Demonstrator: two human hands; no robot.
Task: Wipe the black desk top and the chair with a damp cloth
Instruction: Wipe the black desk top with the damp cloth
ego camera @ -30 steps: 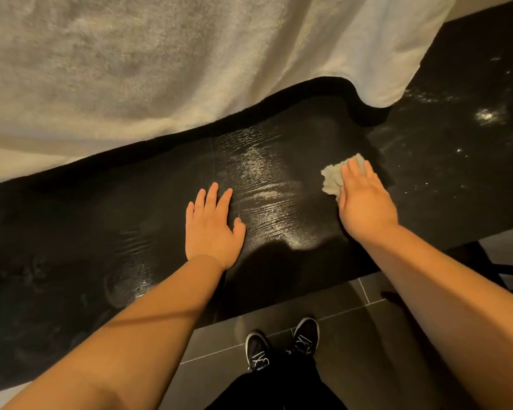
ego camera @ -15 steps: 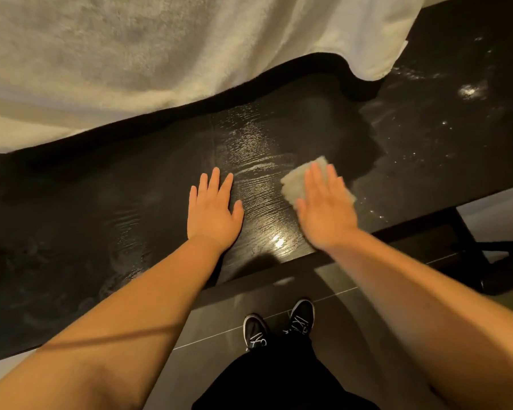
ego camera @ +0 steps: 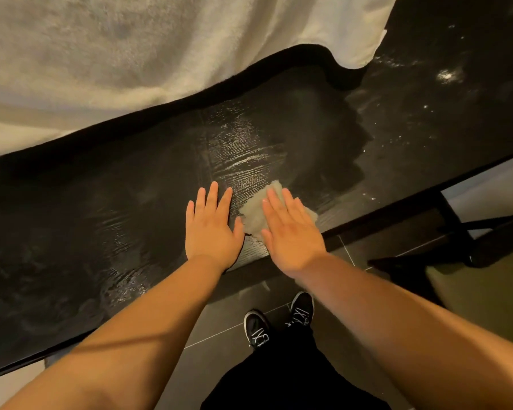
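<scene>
The black desk top (ego camera: 107, 208) runs across the view, glossy with wet streaks. A small pale damp cloth (ego camera: 253, 213) lies on it near the front edge. My right hand (ego camera: 290, 232) presses flat on the cloth with straight fingers, covering its right half. My left hand (ego camera: 212, 229) rests flat on the desk just left of the cloth, its thumb almost touching it. A dark chair (ego camera: 468, 250) shows partly at the right, below desk level.
A large white towel (ego camera: 148, 51) hangs over the far edge of the desk. Below the desk's front edge are grey floor tiles (ego camera: 219, 329) and my black shoes (ego camera: 279, 321).
My right hand has slid the cloth leftward and toward the front edge, ending beside my left hand. The left hand has stayed flat on the desk.
</scene>
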